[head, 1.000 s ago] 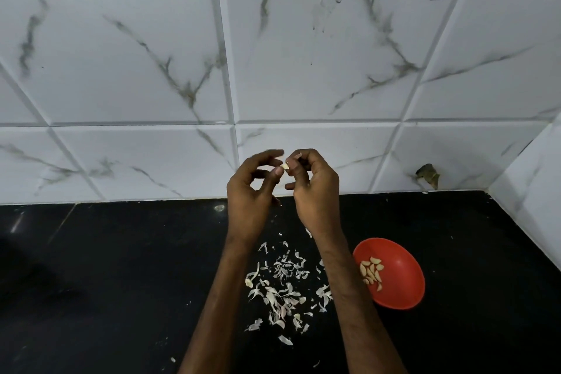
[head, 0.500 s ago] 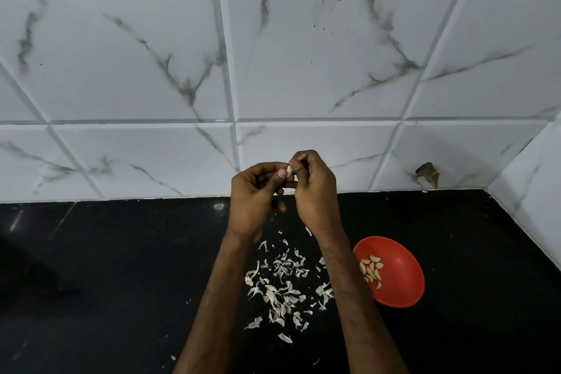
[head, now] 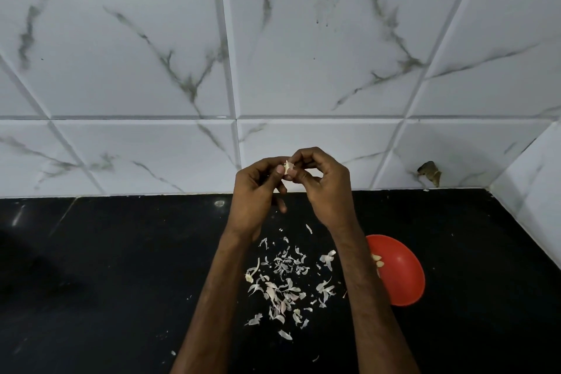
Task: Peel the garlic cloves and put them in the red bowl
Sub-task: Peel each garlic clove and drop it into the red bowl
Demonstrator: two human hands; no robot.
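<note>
garlic clove [head: 288, 167] up-left of red bowl [head: 403, 279], well apart | left hand [head: 256, 191] and right hand [head: 326, 188] each in narrow grip pinching clove | right hand nearer bowl, likely carrier

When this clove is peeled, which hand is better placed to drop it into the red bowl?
The right hand. Both hands pinch the garlic clove, but the red bowl sits on the right side, partly behind the right forearm; the left hand would likely have to cross over.
</note>
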